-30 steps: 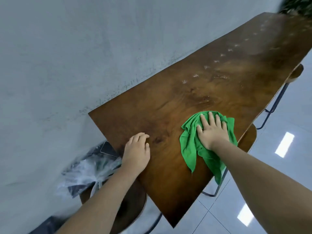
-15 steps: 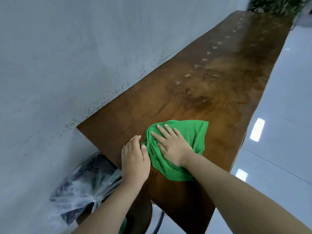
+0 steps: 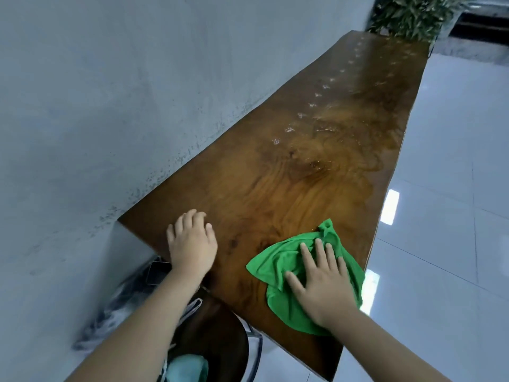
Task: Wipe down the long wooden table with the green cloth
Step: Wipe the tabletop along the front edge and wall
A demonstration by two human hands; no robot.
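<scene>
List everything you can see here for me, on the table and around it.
long wooden table: one, brown, along the wall
green cloth: one, green, crumpled on the table's near end
white marks: several, whitish, in a row farther along the table
leafy plant: one, green, at the table's far end
wall: one, grey, left of the table
tiled floor: one, glossy white, right of the table
stool: one, dark seat, metal frame, below the near end
plastic bag: one, clear, low by the wall
teal item: one, by the stool, unidentifiable
left hand: one, flat on bare wood
right hand: one, pressing flat on the cloth
</scene>
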